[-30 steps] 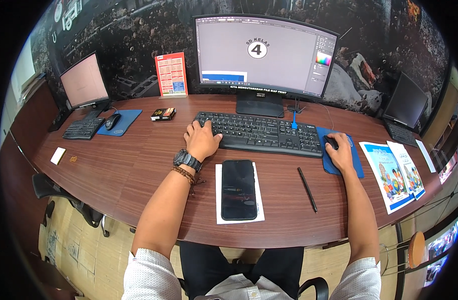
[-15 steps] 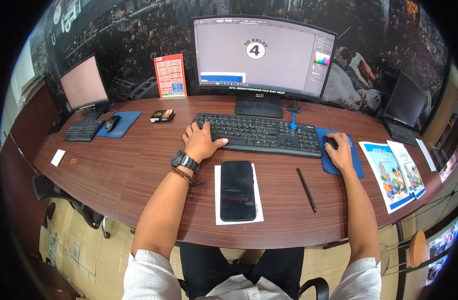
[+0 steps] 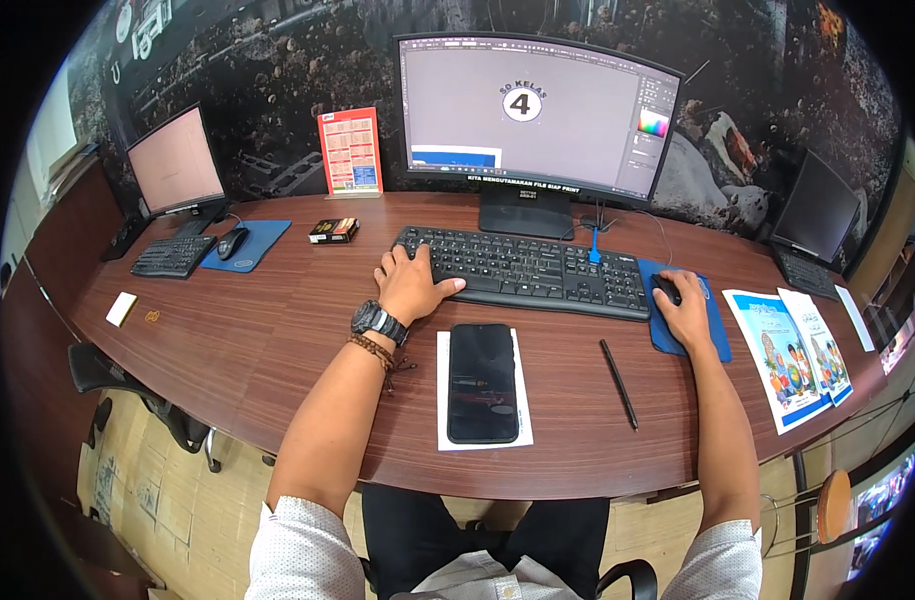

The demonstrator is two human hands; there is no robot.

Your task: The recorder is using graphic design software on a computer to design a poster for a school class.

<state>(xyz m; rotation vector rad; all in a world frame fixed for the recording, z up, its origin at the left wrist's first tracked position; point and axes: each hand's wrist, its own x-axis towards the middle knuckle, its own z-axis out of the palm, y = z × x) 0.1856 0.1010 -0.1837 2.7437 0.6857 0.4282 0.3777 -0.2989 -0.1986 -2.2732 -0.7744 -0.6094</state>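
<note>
My left hand rests at the left end of a black keyboard, fingers spread over its keys and the thumb by its front edge. A black watch and a brown beaded bracelet circle that wrist. Under my right hand is a black mouse, gripped on a blue mouse pad. Behind the keyboard stands a curved monitor, showing a round black-and-white emblem with arched lettering on grey. A black smartphone lies on white paper between my forearms.
A black stylus-like pen lies left of my right forearm. Colourful printed booklets are at the right. A small dark box and a red desk calendar stand left of the monitor. Other computers occupy both desk ends.
The whole scene has shifted slightly to the right in the picture. Both hands keep their places, the left on the keyboard and the right on the mouse.
</note>
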